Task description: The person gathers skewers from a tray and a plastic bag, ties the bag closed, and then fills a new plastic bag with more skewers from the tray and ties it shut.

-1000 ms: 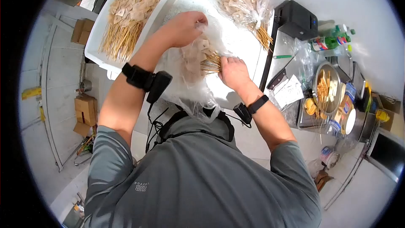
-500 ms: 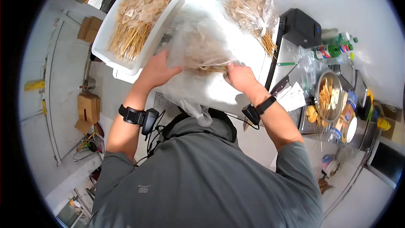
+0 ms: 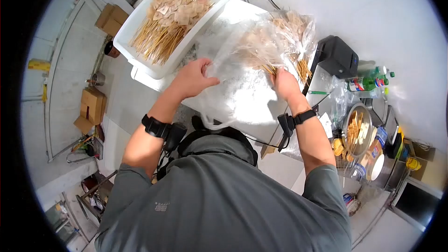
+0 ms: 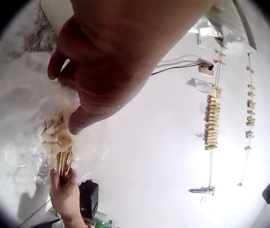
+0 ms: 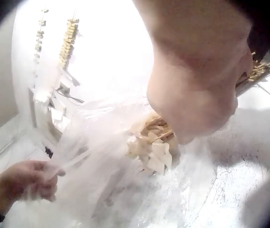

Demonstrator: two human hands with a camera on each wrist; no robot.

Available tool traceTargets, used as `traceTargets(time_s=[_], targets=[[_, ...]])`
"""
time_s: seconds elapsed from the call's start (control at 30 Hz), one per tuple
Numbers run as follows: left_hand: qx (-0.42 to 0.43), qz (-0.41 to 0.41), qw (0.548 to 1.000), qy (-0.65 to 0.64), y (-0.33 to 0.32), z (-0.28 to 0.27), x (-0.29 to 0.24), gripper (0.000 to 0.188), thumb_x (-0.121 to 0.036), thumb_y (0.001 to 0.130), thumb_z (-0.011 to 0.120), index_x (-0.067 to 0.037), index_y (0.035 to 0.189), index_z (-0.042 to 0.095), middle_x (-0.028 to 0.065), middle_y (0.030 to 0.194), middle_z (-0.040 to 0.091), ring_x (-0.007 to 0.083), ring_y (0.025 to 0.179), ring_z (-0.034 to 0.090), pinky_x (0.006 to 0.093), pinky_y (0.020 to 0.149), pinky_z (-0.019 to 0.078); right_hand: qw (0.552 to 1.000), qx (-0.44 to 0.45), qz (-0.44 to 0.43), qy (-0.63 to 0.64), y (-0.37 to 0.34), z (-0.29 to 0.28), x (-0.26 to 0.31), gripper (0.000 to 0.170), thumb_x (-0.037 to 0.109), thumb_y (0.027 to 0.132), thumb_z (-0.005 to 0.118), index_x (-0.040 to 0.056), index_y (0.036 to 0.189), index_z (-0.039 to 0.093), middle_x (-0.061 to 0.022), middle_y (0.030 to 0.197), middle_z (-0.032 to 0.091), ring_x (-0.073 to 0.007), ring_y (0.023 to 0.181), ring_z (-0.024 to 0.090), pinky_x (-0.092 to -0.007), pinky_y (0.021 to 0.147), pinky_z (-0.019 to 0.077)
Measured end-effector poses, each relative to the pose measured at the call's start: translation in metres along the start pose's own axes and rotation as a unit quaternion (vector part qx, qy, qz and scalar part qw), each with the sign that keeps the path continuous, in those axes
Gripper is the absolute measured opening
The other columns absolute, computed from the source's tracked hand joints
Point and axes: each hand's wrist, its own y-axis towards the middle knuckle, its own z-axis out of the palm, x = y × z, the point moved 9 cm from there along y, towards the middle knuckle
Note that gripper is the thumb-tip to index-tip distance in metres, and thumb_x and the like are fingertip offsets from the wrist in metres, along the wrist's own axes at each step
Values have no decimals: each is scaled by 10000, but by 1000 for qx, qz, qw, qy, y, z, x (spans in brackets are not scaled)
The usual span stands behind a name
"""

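My right hand (image 3: 286, 84) grips the stick ends of a bundle of skewers (image 4: 65, 160) at the right side of the white table. Thin pale slices of food (image 4: 58, 137) sit on the skewers' far ends, inside a clear plastic bag (image 5: 97, 166). To the left, my left hand (image 3: 190, 80) pinches the bag's edge between thumb and fingers, as the right wrist view shows. The film stretches between both hands. Right beside the bundle lies a knotted clear bag of skewers (image 3: 303, 49), partly overlapped by it in the head view.
A white tub (image 3: 122, 42) full of similar skewers stands at the table's left. Right of the table are a black box-shaped device (image 3: 337, 56), green bottles (image 3: 368, 83) and a metal bowl (image 3: 358, 130) holding sticks. Clothespins (image 4: 212, 123) hang on a wall line.
The right hand has carried the skewer bundle rightward and away from the body, up to the knotted bag. My left hand first came back toward the body, then moved right with the bag's edge.
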Motion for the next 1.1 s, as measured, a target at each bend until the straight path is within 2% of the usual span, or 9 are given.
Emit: traceTargets(time_s=[0.1, 0.23, 0.3, 0.37, 0.43, 0.77, 0.9, 0.93, 1.1], targets=[[18, -47, 997, -50, -24, -10, -9, 502, -222, 765, 761, 37, 1157, 586, 86, 894, 590, 160, 799, 565, 306, 731, 474, 997, 42, 55, 30, 0, 6, -3, 367, 325, 936, 512, -17, 1039, 599, -267, 977, 652, -425, 898, 637, -498, 806, 510], [-127, 356, 917, -126, -102, -84, -123, 235, -95, 797, 690, -37, 1021, 655, 93, 842, 612, 264, 751, 583, 344, 668, 485, 996, -36, 26, 74, -15, -2, -3, 400, 295, 910, 561, -29, 1144, 571, -263, 1149, 591, -449, 945, 617, -511, 837, 506], [87, 354, 924, -113, -148, -96, -148, 198, -181, 809, 700, -56, 960, 672, 95, 899, 641, 252, 778, 619, 360, 657, 489, 990, -109, -82, -37, -24, -25, 14, 415, 266, 877, 606, -25, 1170, 570, -265, 1195, 572, -450, 937, 616, -509, 835, 508], [156, 534, 672, -489, -182, -130, -192, 145, -144, 751, 619, -147, 631, 537, 54, 679, 564, 185, 697, 597, 360, 571, 469, 983, -149, -97, -52, -33, -48, 25, 354, 262, 850, 642, -6, 1080, 625, -238, 1084, 632, -414, 871, 638, -482, 780, 518], [211, 474, 664, -539, -196, -145, -208, 225, -301, 821, 783, -274, 1029, 703, 30, 741, 597, 116, 552, 539, 267, 500, 271, 993, -62, 56, 89, -34, -66, 22, 271, 254, 840, 660, 4, 943, 668, -197, 881, 674, -369, 784, 656, -445, 719, 521], [325, 561, 502, -572, -198, -209, -132, 121, -166, 949, 551, -136, 999, 657, 63, 794, 586, 157, 556, 511, 284, 540, 360, 946, -183, 77, 256, -54, -94, 117, 184, 161, 858, 692, -15, 896, 655, -133, 723, 652, -219, 644, 632, -310, 631, 507], [-17, 388, 887, -248, -74, -215, -34, 148, -151, 830, 642, -11, 877, 624, 102, 806, 593, 223, 729, 588, 355, 675, 495, 906, -275, 60, 315, -57, -112, 178, 217, 111, 857, 702, -10, 1022, 629, -89, 880, 677, -154, 770, 630, -276, 631, 509], [-26, 230, 964, -127, -21, -200, 3, 271, -239, 853, 674, -35, 1027, 632, 128, 917, 635, 242, 802, 619, 359, 736, 503, 907, -283, 44, 309, -54, -113, 199, 226, 111, 856, 704, -6, 1032, 625, -91, 897, 674, -156, 777, 628, -271, 623, 507], [-45, 47, 974, 216, 74, -128, 96, 571, -403, 849, 654, 45, 1190, 561, 236, 1182, 618, 340, 1076, 626, 432, 898, 511, 927, -233, 30, 291, -34, -86, 270, 238, 125, 833, 730, 6, 1009, 623, -134, 973, 657, -238, 801, 639, -321, 667, 523]])
